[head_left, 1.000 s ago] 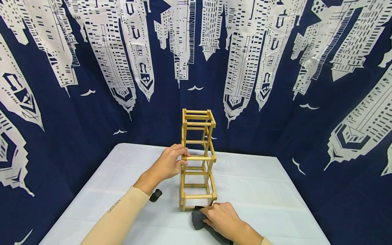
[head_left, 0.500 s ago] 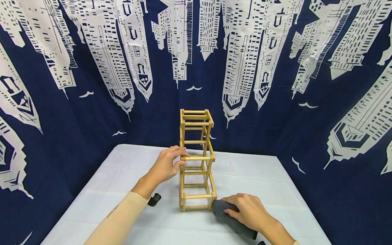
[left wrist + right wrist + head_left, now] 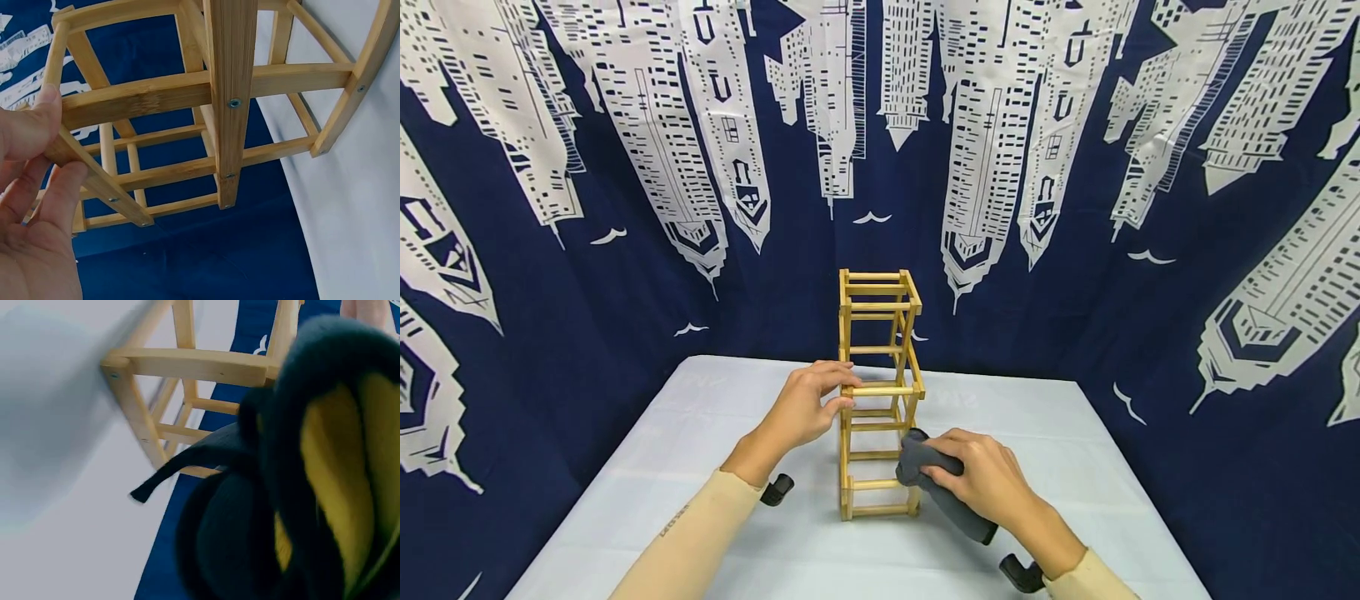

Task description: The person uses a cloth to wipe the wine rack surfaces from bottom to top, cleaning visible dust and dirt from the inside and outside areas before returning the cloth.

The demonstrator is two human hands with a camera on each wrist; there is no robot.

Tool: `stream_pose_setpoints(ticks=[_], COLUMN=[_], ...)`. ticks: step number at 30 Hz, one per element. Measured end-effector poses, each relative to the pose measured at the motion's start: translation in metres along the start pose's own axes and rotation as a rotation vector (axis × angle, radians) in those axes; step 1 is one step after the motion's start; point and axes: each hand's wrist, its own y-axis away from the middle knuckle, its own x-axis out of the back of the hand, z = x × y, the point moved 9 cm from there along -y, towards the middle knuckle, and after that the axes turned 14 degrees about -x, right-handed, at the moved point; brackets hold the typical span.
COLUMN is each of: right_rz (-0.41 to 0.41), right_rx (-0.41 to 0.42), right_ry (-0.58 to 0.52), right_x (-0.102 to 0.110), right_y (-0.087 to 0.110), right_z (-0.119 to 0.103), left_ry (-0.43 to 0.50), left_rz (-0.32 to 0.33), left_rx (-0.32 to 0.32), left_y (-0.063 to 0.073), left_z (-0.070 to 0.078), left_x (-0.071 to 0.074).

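A tall, stepped rack of light wooden bars (image 3: 886, 392) stands upright on the table. My left hand (image 3: 805, 404) grips its left front post at mid-height; in the left wrist view, the thumb and fingers of this hand (image 3: 44, 200) pinch a wooden bar (image 3: 137, 103). On the lower right, my right hand (image 3: 988, 475) holds a bunched dark grey cloth (image 3: 917, 458) against the rack's side, and the cloth's loose part hangs below the fingers. Seen from the right wrist, the cloth (image 3: 225, 531) has a yellow inner side (image 3: 340, 481) and a thin dark strip hanging off it.
A white cover (image 3: 752, 542) lies over the table. Behind it hangs a navy curtain (image 3: 805, 292) printed with white upside-down buildings. Small black pieces (image 3: 777, 490) show beneath both wrists.
My right hand has carried the cloth from the rack's bottom front bar out to the right, then up along its right side. The left hand keeps its grip in the same place.
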Motion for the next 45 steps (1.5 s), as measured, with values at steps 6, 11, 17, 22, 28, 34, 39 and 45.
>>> stream_pose_setpoints(ticks=[6,11,17,22,28,34,39,45], right_rz=[0.011,0.105,0.310,0.528,0.511,0.423,0.331,0.211], right_rx=[-0.136,-0.120,-0.015,0.136,0.332,0.431,0.394,0.266], right_ry=[0.115,0.121,0.071,-0.012,0.071,0.224,0.338,0.382], right_x=[-0.014,-0.014,-0.001,0.024,0.017,-0.019,-0.045,-0.048], right_y=[-0.029,-0.032,-0.025,-0.016,-0.013,-0.025,-0.041,-0.051], right_z=[-0.002,-0.006,-0.012,-0.022,-0.061,-0.103,-0.119,-0.116], left_ry=[0.042,0.057,0.051,0.066,0.082,0.126,0.152,0.154], left_rz=[0.016,0.015,-0.001,-0.029,-0.073,-0.106,-0.120,-0.110], left_rx=[-0.011,-0.003,0.000,0.000,0.007,0.018,0.019,0.040], left_y=[0.003,0.002,0.002,-0.001,-0.003,-0.003,-0.004,-0.003], left_z=[-0.002,-0.004,-0.005,-0.005,-0.007,-0.009,-0.010,-0.012], left_x=[-0.003,-0.001,-0.004,-0.007,0.001,0.006,0.005,0.004])
